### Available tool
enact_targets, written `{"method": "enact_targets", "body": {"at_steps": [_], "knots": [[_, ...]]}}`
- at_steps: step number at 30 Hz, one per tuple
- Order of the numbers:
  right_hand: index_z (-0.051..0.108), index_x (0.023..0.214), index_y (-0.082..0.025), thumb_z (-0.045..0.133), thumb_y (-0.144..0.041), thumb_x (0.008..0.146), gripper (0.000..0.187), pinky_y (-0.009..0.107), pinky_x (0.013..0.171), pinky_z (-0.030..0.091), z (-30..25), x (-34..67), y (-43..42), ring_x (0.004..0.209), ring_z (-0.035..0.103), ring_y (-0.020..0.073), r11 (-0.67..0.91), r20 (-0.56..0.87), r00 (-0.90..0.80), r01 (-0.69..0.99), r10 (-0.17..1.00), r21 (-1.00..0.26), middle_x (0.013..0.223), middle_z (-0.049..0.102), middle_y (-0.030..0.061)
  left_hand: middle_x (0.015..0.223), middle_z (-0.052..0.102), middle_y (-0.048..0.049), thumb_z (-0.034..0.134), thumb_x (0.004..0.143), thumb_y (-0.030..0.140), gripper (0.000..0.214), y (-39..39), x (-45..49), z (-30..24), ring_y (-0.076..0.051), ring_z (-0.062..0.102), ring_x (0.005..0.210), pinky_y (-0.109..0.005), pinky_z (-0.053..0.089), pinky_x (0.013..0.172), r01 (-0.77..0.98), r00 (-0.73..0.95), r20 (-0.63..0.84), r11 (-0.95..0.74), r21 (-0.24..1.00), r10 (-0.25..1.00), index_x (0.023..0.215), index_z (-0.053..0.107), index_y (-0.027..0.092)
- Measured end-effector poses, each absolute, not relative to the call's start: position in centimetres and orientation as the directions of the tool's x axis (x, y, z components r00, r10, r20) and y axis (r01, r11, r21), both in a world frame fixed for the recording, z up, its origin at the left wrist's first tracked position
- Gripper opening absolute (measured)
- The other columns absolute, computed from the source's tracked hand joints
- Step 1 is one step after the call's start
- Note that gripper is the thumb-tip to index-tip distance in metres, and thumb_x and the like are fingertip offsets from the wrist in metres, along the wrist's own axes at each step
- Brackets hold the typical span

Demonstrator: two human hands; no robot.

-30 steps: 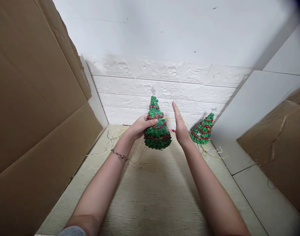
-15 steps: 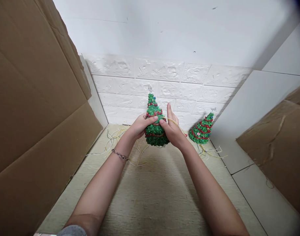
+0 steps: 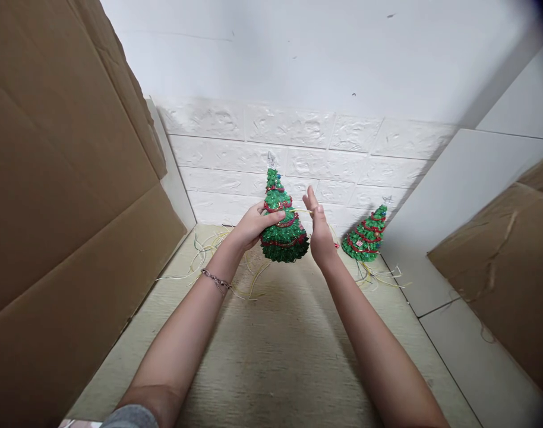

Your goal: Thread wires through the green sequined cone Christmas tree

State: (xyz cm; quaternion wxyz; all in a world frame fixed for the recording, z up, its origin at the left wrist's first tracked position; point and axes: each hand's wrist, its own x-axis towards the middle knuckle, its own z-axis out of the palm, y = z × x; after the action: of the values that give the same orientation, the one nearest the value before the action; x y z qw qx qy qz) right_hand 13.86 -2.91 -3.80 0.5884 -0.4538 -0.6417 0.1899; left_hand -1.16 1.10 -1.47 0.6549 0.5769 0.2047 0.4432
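A small green Christmas tree with red garlands and a clear star on top is held up over the pale mat. My left hand grips its left side, thumb across the branches. Just right of the tree, my right hand is raised with its fingers stretched upward, flat and apart from the branches; a thin yellow wire runs past its fingertips. A second, smaller green tree stands further right against the wall.
Loose yellow and white wires lie on the mat behind the trees. A big cardboard sheet leans on the left, another cardboard piece on the right. A white brick-pattern wall closes the back.
My right hand came in against the tree's right side half a second ago, then let go and now stands flat beside it. The tree sits slightly higher than a second ago.
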Motion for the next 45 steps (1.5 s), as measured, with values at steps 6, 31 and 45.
{"method": "enact_targets", "body": {"at_steps": [6,31,45], "knots": [[0.032,0.144,-0.023,0.009,-0.046,0.094,0.060,0.047,0.115,0.019,-2.9,13.6,-3.5,0.141,0.024,0.0189,0.480,0.612,0.100,0.528,0.784,-0.701,0.150,0.032,0.0030,0.089,0.069,-0.0072,0.084,0.052,0.030,0.053,0.9,-0.9,-1.6,-0.017,0.064,0.077,-0.029,0.051,0.074,-0.308,0.559,0.238,-0.068,0.949,0.795,0.096,0.060,0.012],[0.019,0.149,-0.024,-0.006,-0.058,0.090,0.073,0.045,0.106,0.034,-2.4,14.2,-4.0,0.134,0.037,0.0214,0.350,0.567,0.275,0.561,0.776,-0.751,0.146,0.038,0.0083,0.080,0.068,-0.0062,0.083,0.051,0.044,0.053,2.1,-1.0,-2.2,-0.017,0.065,0.073,-0.030,0.052,0.072,-0.456,0.401,0.305,-0.101,0.884,0.864,0.087,0.061,0.012],[0.045,0.136,-0.027,0.020,-0.055,0.092,0.058,0.061,0.110,0.019,-2.6,13.5,-3.8,0.139,0.024,0.0311,0.345,0.564,0.135,0.668,0.815,-0.659,0.148,0.036,0.0074,0.095,0.068,-0.0084,0.084,0.052,0.031,0.054,0.9,0.0,-2.2,-0.023,0.063,0.091,-0.036,0.048,0.086,-0.297,0.518,0.312,-0.174,0.939,0.797,0.098,0.060,0.015]]}}
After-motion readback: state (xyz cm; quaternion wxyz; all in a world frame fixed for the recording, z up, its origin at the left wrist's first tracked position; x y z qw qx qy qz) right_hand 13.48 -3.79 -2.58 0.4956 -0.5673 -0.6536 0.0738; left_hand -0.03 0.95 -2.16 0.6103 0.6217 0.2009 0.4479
